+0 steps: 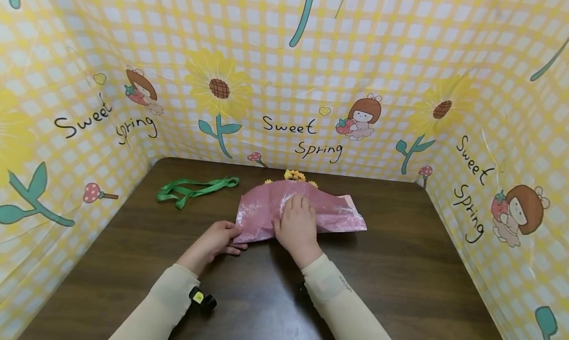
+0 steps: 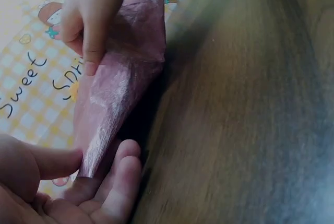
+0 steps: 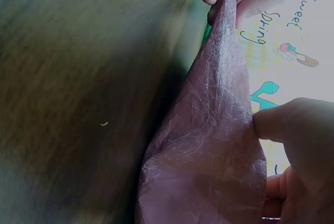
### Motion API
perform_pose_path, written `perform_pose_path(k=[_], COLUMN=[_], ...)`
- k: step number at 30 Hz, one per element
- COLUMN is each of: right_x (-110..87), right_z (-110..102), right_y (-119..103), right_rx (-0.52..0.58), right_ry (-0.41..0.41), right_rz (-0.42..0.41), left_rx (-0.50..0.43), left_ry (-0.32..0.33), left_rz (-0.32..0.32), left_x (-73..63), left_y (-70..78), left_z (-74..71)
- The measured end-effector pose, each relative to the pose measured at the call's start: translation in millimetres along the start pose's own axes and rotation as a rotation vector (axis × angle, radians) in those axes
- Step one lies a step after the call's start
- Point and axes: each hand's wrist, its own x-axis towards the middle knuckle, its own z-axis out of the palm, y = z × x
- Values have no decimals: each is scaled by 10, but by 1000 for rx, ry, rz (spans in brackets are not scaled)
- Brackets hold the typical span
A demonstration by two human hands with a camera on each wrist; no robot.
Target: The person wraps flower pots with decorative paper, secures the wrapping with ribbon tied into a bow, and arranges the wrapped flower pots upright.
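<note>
A sheet of shiny, crinkled pink wrapping paper (image 1: 260, 206) is folded over a bunch of yellow flowers (image 1: 295, 175), whose heads show above its far edge. The flowers' stems are hidden by the paper. At the paper's left corner my left hand (image 1: 216, 242) pinches it, thumb on top and fingers beneath, as the left wrist view also shows. My right hand (image 1: 299, 226) grips the paper near its middle. In the right wrist view, the thumb of that hand (image 3: 308, 140) presses the near face while other fingers go behind the edge.
A loose green ribbon (image 1: 197, 188) lies looped on the dark wooden table (image 1: 400, 261), left of the paper. A yellow checked cloth (image 1: 284, 83) with printed flowers stands around the back and sides of the table.
</note>
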Motion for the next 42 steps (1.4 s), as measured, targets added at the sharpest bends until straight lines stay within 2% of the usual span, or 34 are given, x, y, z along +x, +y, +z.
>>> perform_pose_path(k=[5,12,15,20,27,33,38,42], right_x=[-11,-19,-10,7,9,64,103,106], right_z=[-13,7,12,33,72,57,77,107], right_y=[-15,-33,-27,-34,-83,-117,-158,-180], right_rx=[-35,-69,-79,-93,-97,-87,-81,-115], right_ry=[-14,-29,-43,-35,-41,-33,-13,-16], right_rz=[-2,-6,-5,13,33,67,91,107], left_rx=[-56,-101,-120,-167,-185,-210,-240,-255], left_ry=[-69,-23,-23,-26,15,15,16,-13], left_rz=[-6,-35,-51,-32,-17,-3,-31,-53], left_x=[-6,31,70,144,175,156,141,146], left_y=[-32,-26,0,24,8,31,22,8], left_z=[-61,-43,-22,12,24,4,-8,-9])
